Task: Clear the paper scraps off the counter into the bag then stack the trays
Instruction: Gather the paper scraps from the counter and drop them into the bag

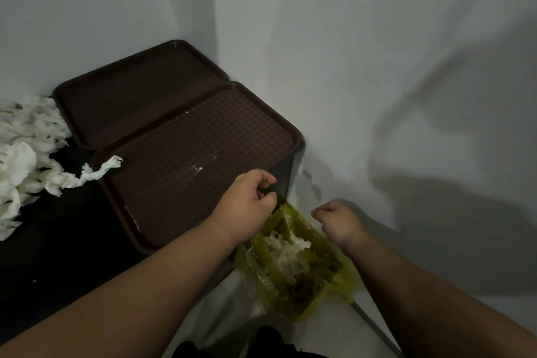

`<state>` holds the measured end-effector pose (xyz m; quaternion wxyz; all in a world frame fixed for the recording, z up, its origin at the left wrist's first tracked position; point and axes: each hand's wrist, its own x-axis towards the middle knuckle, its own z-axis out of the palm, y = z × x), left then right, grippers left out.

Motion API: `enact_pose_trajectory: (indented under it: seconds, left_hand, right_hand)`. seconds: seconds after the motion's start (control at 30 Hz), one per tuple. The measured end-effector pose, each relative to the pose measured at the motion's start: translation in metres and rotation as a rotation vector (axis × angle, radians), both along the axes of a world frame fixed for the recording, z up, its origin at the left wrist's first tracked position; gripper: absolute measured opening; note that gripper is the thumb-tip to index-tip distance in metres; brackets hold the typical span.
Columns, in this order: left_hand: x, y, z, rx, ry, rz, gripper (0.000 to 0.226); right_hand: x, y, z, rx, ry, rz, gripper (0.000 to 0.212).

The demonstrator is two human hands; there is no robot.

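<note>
A yellow-green plastic bag (293, 267) hangs open beside the right end of the dark counter (58, 256), with white paper scraps (286, 250) inside it. My left hand (250, 200) is at the counter's corner, its curled fingers pinching the bag's near rim. My right hand (337, 221) is curled at the bag's far rim and seems to hold it. A heap of torn white paper (26, 160) lies on the counter's left side, one strip reaching onto the near brown tray (197, 160). A second brown tray (136, 96) lies behind it, by the wall.
White walls close in the counter at the back and on the right. The floor beside the counter is pale. A dark shape shows at the bottom edge of the view, below the bag.
</note>
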<state>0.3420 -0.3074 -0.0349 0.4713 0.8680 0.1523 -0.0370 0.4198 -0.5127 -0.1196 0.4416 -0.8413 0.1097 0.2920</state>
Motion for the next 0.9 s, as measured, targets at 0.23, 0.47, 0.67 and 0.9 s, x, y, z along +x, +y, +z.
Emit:
enact_pose_trajectory:
  seconds: [0.23,0.47,0.67,0.9]
  left_hand:
    - [-0.007,0.001,0.008,-0.016,-0.102,-0.01,0.017]
    - [-0.034,0.03,0.034,-0.027,-0.235,0.019,0.018]
    - [-0.091,0.102,0.041,0.03,-0.19,0.11,0.019]
    - [-0.192,0.214,0.019,0.07,-0.134,0.486,0.018]
  right_hand:
    - [0.002,0.034,0.044,0.153,-0.181,0.019,0.008]
    - [-0.015,0.091,0.108,0.26,-0.423,0.078,0.012]
    - [-0.047,0.166,0.137,0.291,-0.423,0.283,0.01]
    - [-0.095,0.269,0.125,0.299,-0.361,0.518,0.013]
